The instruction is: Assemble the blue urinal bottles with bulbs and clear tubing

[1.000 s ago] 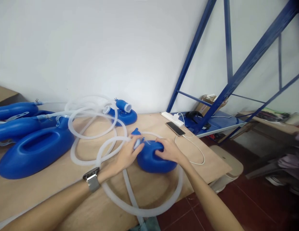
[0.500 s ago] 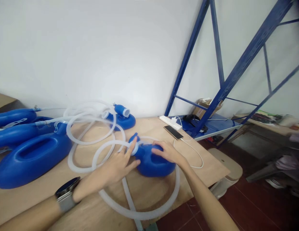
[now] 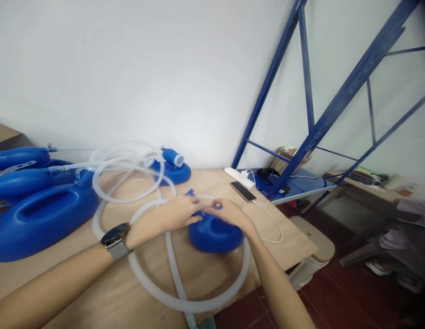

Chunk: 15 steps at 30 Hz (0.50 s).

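A blue plastic urinal bottle (image 3: 216,235) with a moulded handle lies on the wooden table in front of me. A small blue tip sticks up behind my fingers at its neck. My left hand (image 3: 180,212), a watch on its wrist, is closed over the bottle's neck, its thumb low on the near side. From the right, my right hand (image 3: 229,214) meets it there, thumb and fingers pinched together. What they pinch is hidden. A translucent white hose (image 3: 198,306) loops around the bottle and over the table's front edge.
More blue urinal bottles (image 3: 44,219) with hoses lie at the left, and another (image 3: 174,173) stands near the wall. A phone (image 3: 243,191) on a white cable lies by a power strip (image 3: 238,177). A blue metal rack (image 3: 263,91) and a stool (image 3: 311,242) are at right.
My left hand has moved right and its outstretched fingers have bent over the neck. My right hand has gone from the bottle's body to the neck and pinched its fingers. The view shifted slightly.
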Available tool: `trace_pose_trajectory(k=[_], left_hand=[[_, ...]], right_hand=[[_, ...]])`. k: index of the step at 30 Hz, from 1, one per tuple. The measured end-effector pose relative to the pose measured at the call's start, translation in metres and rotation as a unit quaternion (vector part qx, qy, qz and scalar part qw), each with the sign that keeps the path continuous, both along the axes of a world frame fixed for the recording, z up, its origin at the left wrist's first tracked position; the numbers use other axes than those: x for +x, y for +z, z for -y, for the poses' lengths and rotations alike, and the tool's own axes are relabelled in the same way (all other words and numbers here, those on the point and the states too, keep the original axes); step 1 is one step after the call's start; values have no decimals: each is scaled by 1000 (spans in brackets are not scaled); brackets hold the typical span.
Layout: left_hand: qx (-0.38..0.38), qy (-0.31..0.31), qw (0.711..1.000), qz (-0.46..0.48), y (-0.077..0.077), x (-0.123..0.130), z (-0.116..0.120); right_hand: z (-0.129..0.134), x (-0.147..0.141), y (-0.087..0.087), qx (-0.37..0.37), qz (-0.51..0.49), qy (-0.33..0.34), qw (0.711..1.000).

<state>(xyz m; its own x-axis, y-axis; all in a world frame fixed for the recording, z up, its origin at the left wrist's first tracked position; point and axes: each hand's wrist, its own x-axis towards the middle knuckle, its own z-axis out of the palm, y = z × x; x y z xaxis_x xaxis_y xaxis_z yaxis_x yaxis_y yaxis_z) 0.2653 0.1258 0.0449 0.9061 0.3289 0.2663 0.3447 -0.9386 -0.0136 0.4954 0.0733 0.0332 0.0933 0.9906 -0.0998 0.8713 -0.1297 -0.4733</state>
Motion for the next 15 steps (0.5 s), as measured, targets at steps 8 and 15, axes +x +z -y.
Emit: trace_pose_trajectory(k=[8,15], left_hand=[[5,-21,999,25,-4,-4,3],[4,-7,1000,24,-1,-4,9]], right_hand=[[-3,-1,0,-1,2,31,1000],[0,7,3,2,-22,88,996]])
